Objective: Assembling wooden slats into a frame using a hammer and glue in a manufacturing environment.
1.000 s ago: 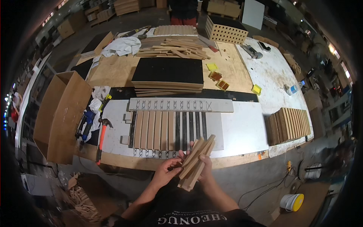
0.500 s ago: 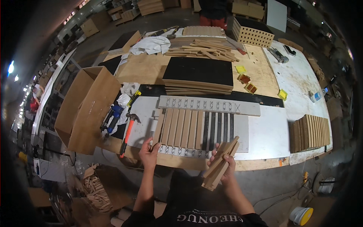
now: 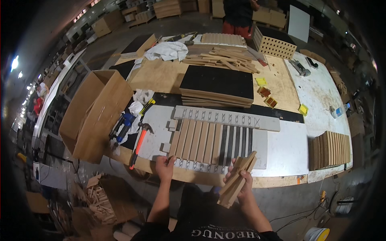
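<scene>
Several light-brown wooden strips point(image 3: 237, 180) form a loose bundle in my right hand point(image 3: 243, 185), whose fingers are wrapped round them in front of the table edge. My left hand point(image 3: 165, 167) has thumb and fingers closed at the lower end of the leftmost wooden strip point(image 3: 175, 145) in the jig. This grey slotted jig point(image 3: 259, 150) holds a row of upright-lying brown strips point(image 3: 200, 140) at its left and middle. Dark slots point(image 3: 236, 142) show bare toward its right. Along its far side runs a pale board with pencilled crosses point(image 3: 227, 117); a similar marked edge lies nearest me.
Left of the jig lie an orange-handled hammer point(image 3: 140, 145), a blue nail gun point(image 3: 124, 126) and a cardboard box point(image 3: 98, 116). Beyond it stand stacked black-topped panels point(image 3: 217, 84) and loose strips point(image 3: 221, 59). A block of strips point(image 3: 329, 149) stands right. Another person point(image 3: 238, 18) is across the table.
The view has shifted, so the table sits slightly lower and to the right. My left hand's fingers have drawn closer together at the strip's end. My right hand keeps its bundle.
</scene>
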`<state>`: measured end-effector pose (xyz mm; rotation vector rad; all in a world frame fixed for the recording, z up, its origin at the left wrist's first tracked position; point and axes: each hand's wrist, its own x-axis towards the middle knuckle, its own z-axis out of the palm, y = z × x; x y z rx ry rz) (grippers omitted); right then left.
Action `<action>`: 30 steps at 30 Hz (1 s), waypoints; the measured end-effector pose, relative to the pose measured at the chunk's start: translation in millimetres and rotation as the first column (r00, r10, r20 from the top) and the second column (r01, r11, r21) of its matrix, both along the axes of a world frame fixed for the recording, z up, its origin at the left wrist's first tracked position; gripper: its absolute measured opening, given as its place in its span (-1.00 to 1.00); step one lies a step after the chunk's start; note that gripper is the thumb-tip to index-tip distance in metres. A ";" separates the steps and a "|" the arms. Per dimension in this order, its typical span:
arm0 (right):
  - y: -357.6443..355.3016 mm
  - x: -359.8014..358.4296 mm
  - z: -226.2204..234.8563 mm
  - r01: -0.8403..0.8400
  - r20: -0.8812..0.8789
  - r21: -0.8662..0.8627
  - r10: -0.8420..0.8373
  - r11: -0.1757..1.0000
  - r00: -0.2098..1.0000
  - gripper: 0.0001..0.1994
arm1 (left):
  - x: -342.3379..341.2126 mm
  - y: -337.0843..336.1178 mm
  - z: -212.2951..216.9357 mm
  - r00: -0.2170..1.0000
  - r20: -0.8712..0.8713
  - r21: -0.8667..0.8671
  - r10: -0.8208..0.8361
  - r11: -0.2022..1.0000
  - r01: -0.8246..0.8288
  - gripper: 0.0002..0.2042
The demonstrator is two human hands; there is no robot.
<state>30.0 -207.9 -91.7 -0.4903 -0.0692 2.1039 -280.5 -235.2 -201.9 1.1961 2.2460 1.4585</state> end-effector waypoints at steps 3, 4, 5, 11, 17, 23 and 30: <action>2.5 5.3 -1.2 0.007 0.020 -0.009 -0.007 1.000 1.000 -0.41 | 13.2 -5.6 27.7 0.806 0.587 -0.077 0.076 0.996 -0.038 -0.77; 2.5 4.9 -1.2 0.007 0.016 -0.003 -0.007 1.000 1.000 -0.41 | 11.4 -6.9 26.8 0.809 0.584 -0.070 0.072 0.997 -0.038 -0.77; 2.2 4.7 -1.3 -0.002 0.031 -0.012 0.002 1.000 1.000 -0.40 | 9.1 -8.7 25.3 0.770 0.635 -0.061 0.072 0.997 -0.042 -0.78; 0.1 1.4 -1.7 -0.022 0.025 -0.036 0.023 0.999 0.999 -0.37 | 7.2 9.0 19.5 0.760 0.644 -0.047 0.090 0.996 -0.079 -0.79; 1.0 7.2 -2.4 -0.029 0.004 0.014 0.029 0.999 1.000 -0.38 | -4.3 -14.5 25.1 0.928 0.365 -0.100 0.077 0.994 -0.043 -0.80; 3.1 13.0 -7.8 -0.015 -0.052 0.003 0.015 1.000 0.999 -0.37 | 18.0 -13.7 39.3 0.640 0.768 -0.014 0.028 1.000 -0.027 -0.83; -0.1 13.5 -6.7 -0.028 -0.041 0.017 0.029 0.999 0.999 -0.38 | 17.4 8.0 41.0 0.656 0.754 -0.024 0.022 1.000 -0.006 -0.86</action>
